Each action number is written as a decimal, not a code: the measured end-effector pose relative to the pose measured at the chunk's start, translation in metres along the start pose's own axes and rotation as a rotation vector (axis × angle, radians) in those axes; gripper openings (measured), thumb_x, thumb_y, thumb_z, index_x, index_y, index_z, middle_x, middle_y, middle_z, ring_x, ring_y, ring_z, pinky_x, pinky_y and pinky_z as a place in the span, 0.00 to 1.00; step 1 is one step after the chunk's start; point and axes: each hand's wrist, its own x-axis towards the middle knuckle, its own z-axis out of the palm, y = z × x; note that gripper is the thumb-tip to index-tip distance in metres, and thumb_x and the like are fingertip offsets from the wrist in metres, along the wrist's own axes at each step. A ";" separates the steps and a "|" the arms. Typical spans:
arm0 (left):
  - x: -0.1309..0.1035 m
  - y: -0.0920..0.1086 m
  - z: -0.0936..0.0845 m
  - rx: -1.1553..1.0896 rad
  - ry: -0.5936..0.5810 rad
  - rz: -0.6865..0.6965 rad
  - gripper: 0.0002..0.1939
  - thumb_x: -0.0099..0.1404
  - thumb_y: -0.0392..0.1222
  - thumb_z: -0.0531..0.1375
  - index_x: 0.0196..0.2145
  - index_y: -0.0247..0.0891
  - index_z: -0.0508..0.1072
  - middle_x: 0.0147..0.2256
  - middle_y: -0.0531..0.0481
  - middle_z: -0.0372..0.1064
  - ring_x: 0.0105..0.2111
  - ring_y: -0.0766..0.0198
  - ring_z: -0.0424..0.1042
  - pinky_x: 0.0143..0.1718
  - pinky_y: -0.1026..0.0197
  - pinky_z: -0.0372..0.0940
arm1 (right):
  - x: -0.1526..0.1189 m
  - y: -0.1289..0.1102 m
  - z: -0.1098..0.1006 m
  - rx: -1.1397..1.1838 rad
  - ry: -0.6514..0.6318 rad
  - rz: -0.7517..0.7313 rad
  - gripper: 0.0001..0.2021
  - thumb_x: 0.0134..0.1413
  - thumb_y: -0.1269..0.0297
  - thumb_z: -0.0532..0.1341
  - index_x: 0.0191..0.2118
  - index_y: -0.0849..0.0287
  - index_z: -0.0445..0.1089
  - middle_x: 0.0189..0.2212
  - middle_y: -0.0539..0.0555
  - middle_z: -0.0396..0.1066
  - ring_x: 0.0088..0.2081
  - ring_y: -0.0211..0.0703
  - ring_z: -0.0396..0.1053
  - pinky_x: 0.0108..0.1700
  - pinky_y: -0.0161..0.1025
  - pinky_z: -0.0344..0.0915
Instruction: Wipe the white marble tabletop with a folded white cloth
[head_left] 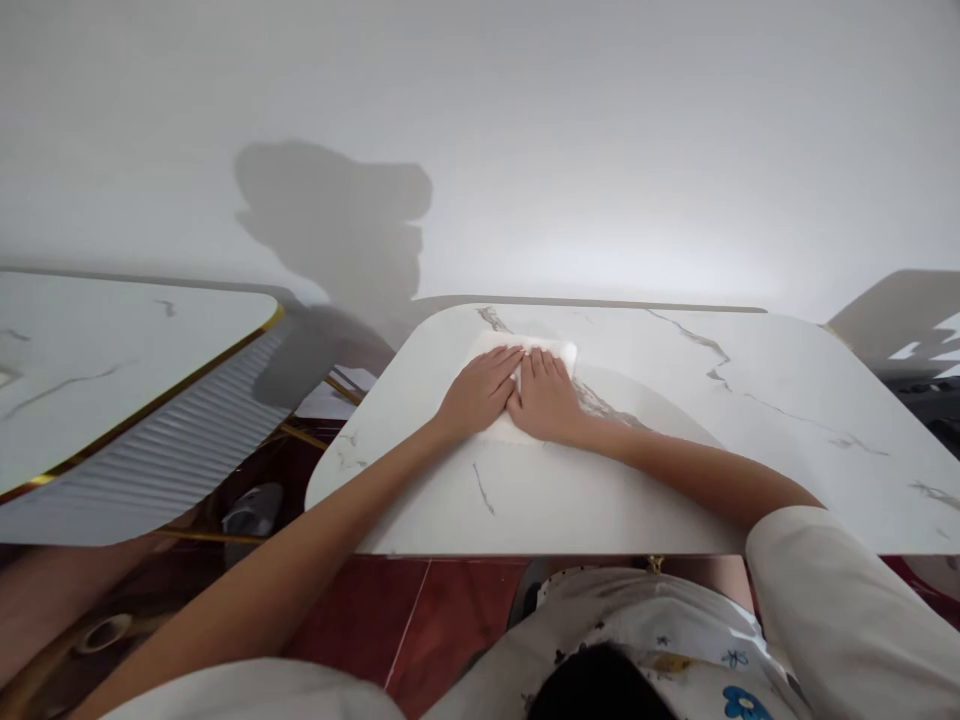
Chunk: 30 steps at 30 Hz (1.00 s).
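Both of my hands lie flat, side by side, on a white folded cloth or tissue (508,430); which of the two it is I cannot tell. Beneath it is a white marble-patterned table (420,500) with grey-brown veins. My left hand (478,390) covers the left part of the white piece, with its fingers stretched towards the upper right. On the right part rests my right hand (550,398), fingers pointing away from me. The thumbs meet near the middle. Parts of the white piece show above and below the hands.
A white wall (600,150) stands behind the table. To the left is a second marble-patterned table (112,370) with a gold edge and a ribbed side, across a gap. Red floor tiles (450,620) show below. Dark objects (926,400) sit at the far right.
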 end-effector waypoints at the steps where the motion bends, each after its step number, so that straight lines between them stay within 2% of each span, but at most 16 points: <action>1: -0.012 0.004 -0.004 0.005 -0.003 -0.014 0.27 0.67 0.41 0.39 0.60 0.33 0.58 0.61 0.45 0.55 0.61 0.58 0.52 0.62 0.51 0.48 | -0.008 -0.008 -0.002 0.012 -0.006 -0.007 0.30 0.58 0.64 0.48 0.60 0.83 0.52 0.60 0.74 0.52 0.62 0.61 0.49 0.62 0.51 0.43; 5: -0.058 0.021 -0.018 0.037 0.001 -0.079 0.27 0.66 0.41 0.39 0.59 0.32 0.59 0.61 0.44 0.55 0.62 0.58 0.52 0.62 0.50 0.49 | -0.037 -0.035 -0.008 0.062 -0.045 -0.073 0.31 0.57 0.63 0.49 0.60 0.84 0.52 0.61 0.74 0.50 0.62 0.62 0.47 0.63 0.51 0.42; 9: -0.098 0.038 -0.025 0.063 0.025 -0.161 0.27 0.66 0.41 0.39 0.60 0.34 0.58 0.60 0.44 0.57 0.61 0.56 0.53 0.61 0.48 0.51 | -0.061 -0.052 -0.016 0.102 -0.078 -0.159 0.31 0.56 0.61 0.49 0.61 0.80 0.53 0.62 0.71 0.50 0.63 0.59 0.47 0.64 0.51 0.43; 13: -0.124 0.061 -0.025 0.084 0.046 -0.238 0.27 0.66 0.41 0.41 0.62 0.39 0.55 0.60 0.45 0.57 0.61 0.54 0.54 0.59 0.45 0.54 | -0.084 -0.052 -0.027 0.166 -0.119 -0.257 0.31 0.56 0.62 0.49 0.60 0.82 0.53 0.62 0.72 0.49 0.64 0.58 0.46 0.64 0.50 0.43; 16: -0.130 0.084 -0.022 0.101 0.059 -0.247 0.27 0.66 0.41 0.40 0.62 0.39 0.54 0.60 0.45 0.57 0.61 0.54 0.54 0.59 0.44 0.54 | -0.100 -0.041 -0.034 0.194 -0.108 -0.290 0.30 0.56 0.62 0.49 0.61 0.79 0.54 0.62 0.70 0.49 0.64 0.56 0.46 0.64 0.51 0.43; 19: -0.123 0.104 -0.019 0.105 0.026 -0.200 0.27 0.67 0.42 0.39 0.61 0.33 0.55 0.60 0.41 0.55 0.62 0.54 0.52 0.60 0.47 0.53 | -0.112 -0.023 -0.039 0.214 -0.092 -0.276 0.30 0.56 0.62 0.49 0.61 0.74 0.55 0.62 0.67 0.51 0.64 0.55 0.46 0.64 0.52 0.45; 23: -0.093 0.115 -0.013 0.082 -0.039 -0.148 0.28 0.68 0.42 0.39 0.60 0.27 0.57 0.61 0.39 0.54 0.62 0.53 0.50 0.61 0.48 0.52 | -0.109 0.008 -0.041 0.193 -0.103 -0.249 0.31 0.56 0.60 0.49 0.61 0.78 0.54 0.62 0.69 0.51 0.64 0.57 0.46 0.63 0.52 0.47; 26: -0.061 0.109 -0.004 0.066 -0.052 -0.161 0.28 0.68 0.42 0.39 0.60 0.25 0.57 0.61 0.38 0.53 0.62 0.53 0.49 0.62 0.48 0.50 | -0.087 0.034 -0.037 0.158 -0.103 -0.249 0.30 0.58 0.60 0.48 0.60 0.78 0.54 0.61 0.70 0.51 0.63 0.57 0.48 0.62 0.53 0.48; 30: -0.015 0.087 0.010 0.054 -0.014 -0.185 0.27 0.67 0.41 0.40 0.59 0.26 0.58 0.61 0.39 0.54 0.62 0.53 0.50 0.63 0.51 0.48 | -0.044 0.063 -0.026 0.148 -0.062 -0.298 0.28 0.59 0.60 0.47 0.60 0.74 0.55 0.60 0.68 0.54 0.62 0.54 0.50 0.62 0.52 0.48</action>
